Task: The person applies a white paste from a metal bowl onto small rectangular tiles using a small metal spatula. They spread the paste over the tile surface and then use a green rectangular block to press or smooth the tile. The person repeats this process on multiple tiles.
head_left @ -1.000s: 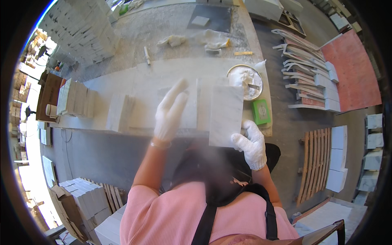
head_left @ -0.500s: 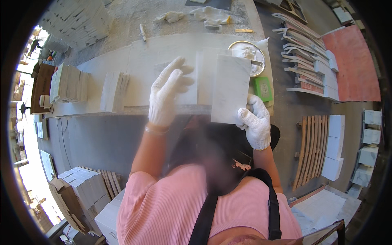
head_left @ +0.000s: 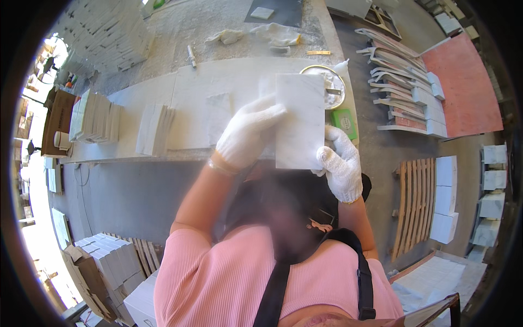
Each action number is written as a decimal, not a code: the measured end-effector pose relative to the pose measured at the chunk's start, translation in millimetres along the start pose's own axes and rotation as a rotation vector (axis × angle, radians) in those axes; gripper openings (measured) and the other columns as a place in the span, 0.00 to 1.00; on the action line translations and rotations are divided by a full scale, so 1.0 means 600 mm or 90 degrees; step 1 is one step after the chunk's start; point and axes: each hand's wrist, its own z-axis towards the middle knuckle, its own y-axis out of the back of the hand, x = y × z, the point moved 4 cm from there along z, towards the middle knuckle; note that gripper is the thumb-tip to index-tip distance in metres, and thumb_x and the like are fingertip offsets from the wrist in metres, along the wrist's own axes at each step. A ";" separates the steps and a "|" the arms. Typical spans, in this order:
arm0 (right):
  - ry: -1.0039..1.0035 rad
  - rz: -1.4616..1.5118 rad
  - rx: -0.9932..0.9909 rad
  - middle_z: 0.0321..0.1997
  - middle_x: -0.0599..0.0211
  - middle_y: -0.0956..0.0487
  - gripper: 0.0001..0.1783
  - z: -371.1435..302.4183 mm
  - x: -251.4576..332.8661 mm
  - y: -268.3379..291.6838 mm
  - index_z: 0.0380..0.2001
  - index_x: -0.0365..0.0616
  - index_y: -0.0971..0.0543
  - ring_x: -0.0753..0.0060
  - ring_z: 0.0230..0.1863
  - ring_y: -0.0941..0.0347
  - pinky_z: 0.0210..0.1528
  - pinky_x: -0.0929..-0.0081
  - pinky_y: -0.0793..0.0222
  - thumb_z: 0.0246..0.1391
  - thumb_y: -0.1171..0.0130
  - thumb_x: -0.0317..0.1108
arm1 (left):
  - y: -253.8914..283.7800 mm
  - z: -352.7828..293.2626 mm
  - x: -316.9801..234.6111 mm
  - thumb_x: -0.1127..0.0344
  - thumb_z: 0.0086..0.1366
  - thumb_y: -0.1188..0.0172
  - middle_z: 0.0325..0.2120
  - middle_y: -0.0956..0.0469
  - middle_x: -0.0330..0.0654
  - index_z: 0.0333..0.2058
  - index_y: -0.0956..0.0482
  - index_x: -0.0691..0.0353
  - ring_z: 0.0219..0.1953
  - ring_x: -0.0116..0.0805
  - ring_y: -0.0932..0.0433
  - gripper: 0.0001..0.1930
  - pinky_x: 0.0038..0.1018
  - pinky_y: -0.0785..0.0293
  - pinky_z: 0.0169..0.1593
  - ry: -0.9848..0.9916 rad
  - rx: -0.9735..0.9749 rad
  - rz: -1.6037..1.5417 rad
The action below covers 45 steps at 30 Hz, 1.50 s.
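A white marble tile [head_left: 299, 120] with faint grey veins is held up over the near edge of the worktable. My right hand [head_left: 343, 166], in a white knit glove, grips its lower right corner, thumb in front. At the tile's left edge is my gloved left hand [head_left: 245, 131]. Its thumb laps over the front and the other fingers run toward the back, partly hidden. Just beyond the tile stands an open round tin [head_left: 336, 82] of white paste, with a flat blade lying in it. Beside the tin is a green box [head_left: 344, 124].
Another tile [head_left: 218, 111] lies on the worktable [head_left: 190, 82]. Tile stacks [head_left: 152, 129] stand farther left. A marker-like tube [head_left: 192, 56], loose gloves [head_left: 275, 34] and a small wooden strip [head_left: 318, 53] lie at the back. A slatted pallet [head_left: 415, 207] is at the right.
My left hand has moved right, from apart in the air to the tile's left edge. The tile has shifted slightly left and turned more upright. My right hand keeps its grip.
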 end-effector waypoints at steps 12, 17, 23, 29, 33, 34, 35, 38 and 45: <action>0.032 -0.089 0.036 0.68 0.56 0.23 0.56 -0.016 0.001 0.030 0.77 0.37 0.39 0.66 0.59 0.23 0.55 0.69 0.24 0.43 0.28 0.18 | 0.014 0.005 0.012 0.65 0.78 0.42 0.59 0.21 0.42 0.70 0.32 0.69 0.58 0.32 0.21 0.27 0.32 0.26 0.63 -0.073 -0.007 -0.100; 0.045 -0.159 0.024 0.62 0.58 0.21 0.55 -0.011 0.003 0.042 0.77 0.38 0.37 0.66 0.51 0.20 0.49 0.70 0.22 0.42 0.29 0.17 | 0.021 0.006 0.016 0.65 0.78 0.45 0.61 0.22 0.45 0.71 0.34 0.70 0.62 0.36 0.22 0.27 0.35 0.26 0.65 -0.064 0.013 -0.108; -0.014 -0.073 0.030 0.60 0.61 0.22 0.55 -0.015 0.002 0.033 0.77 0.38 0.37 0.65 0.48 0.19 0.45 0.70 0.21 0.42 0.29 0.15 | 0.012 0.008 0.012 0.65 0.78 0.44 0.64 0.23 0.46 0.71 0.35 0.69 0.64 0.37 0.24 0.28 0.37 0.27 0.68 -0.065 0.025 -0.122; 0.025 -0.092 0.034 0.66 0.59 0.25 0.56 -0.011 0.004 0.032 0.77 0.37 0.38 0.66 0.49 0.19 0.46 0.71 0.20 0.42 0.26 0.17 | 0.012 0.007 0.013 0.66 0.77 0.45 0.65 0.24 0.46 0.72 0.36 0.69 0.65 0.38 0.24 0.28 0.37 0.29 0.69 -0.070 0.017 -0.115; 0.060 -0.166 0.045 0.73 0.55 0.29 0.55 -0.008 0.002 0.039 0.77 0.33 0.39 0.62 0.64 0.26 0.63 0.67 0.26 0.44 0.24 0.21 | 0.015 0.009 0.016 0.65 0.78 0.45 0.65 0.24 0.46 0.72 0.36 0.69 0.65 0.38 0.24 0.28 0.37 0.28 0.69 -0.064 0.014 -0.094; 0.080 -0.185 0.047 0.74 0.55 0.31 0.55 -0.006 0.002 0.039 0.76 0.32 0.39 0.61 0.68 0.29 0.67 0.66 0.29 0.45 0.24 0.22 | 0.015 0.008 0.016 0.65 0.78 0.44 0.64 0.24 0.46 0.72 0.36 0.69 0.64 0.37 0.24 0.28 0.37 0.28 0.68 -0.060 0.007 -0.070; 0.112 -0.202 0.059 0.75 0.54 0.32 0.55 -0.005 0.004 0.038 0.76 0.32 0.39 0.61 0.72 0.32 0.71 0.65 0.33 0.45 0.24 0.23 | 0.016 0.007 0.016 0.64 0.78 0.44 0.64 0.24 0.46 0.72 0.36 0.69 0.64 0.37 0.23 0.28 0.36 0.27 0.68 -0.061 0.001 -0.045; 0.096 -0.184 0.045 0.75 0.53 0.32 0.53 0.000 0.000 0.037 0.75 0.29 0.38 0.61 0.76 0.36 0.74 0.64 0.37 0.48 0.23 0.25 | 0.014 0.004 0.014 0.64 0.77 0.42 0.63 0.23 0.44 0.72 0.36 0.69 0.62 0.34 0.22 0.30 0.34 0.25 0.64 -0.069 0.005 -0.055; 0.001 -0.132 0.114 0.69 0.58 0.23 0.45 -0.005 -0.007 0.026 0.71 0.35 0.28 0.66 0.69 0.29 0.73 0.64 0.37 0.49 0.22 0.30 | 0.018 0.001 0.017 0.67 0.73 0.38 0.61 0.21 0.46 0.72 0.34 0.70 0.61 0.37 0.21 0.32 0.35 0.27 0.65 -0.033 0.028 -0.037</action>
